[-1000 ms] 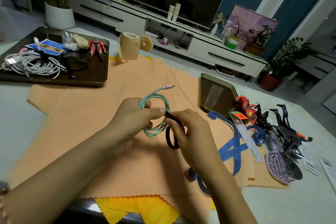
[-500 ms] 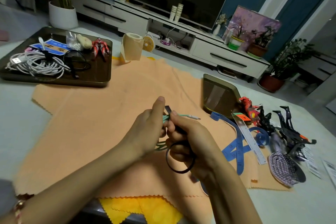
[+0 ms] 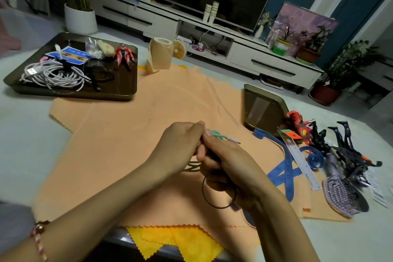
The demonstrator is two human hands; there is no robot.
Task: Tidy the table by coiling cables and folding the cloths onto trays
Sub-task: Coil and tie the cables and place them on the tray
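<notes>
My left hand (image 3: 178, 147) grips green cable (image 3: 219, 135) coil, now squeezed flat, no more open ring. My right hand (image 3: 231, 166) pinches black band (image 3: 219, 207) on it, over orange cloth (image 3: 127, 144). I judge binding comes next.

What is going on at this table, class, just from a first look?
A person is bundling a green cable above an orange cloth. The left hand grips the coil, while the right hand holds a black band whose loop hangs below the fingers. The tray at the far left holds coiled white cables. A blue tape measure lies loose to the right.
</notes>
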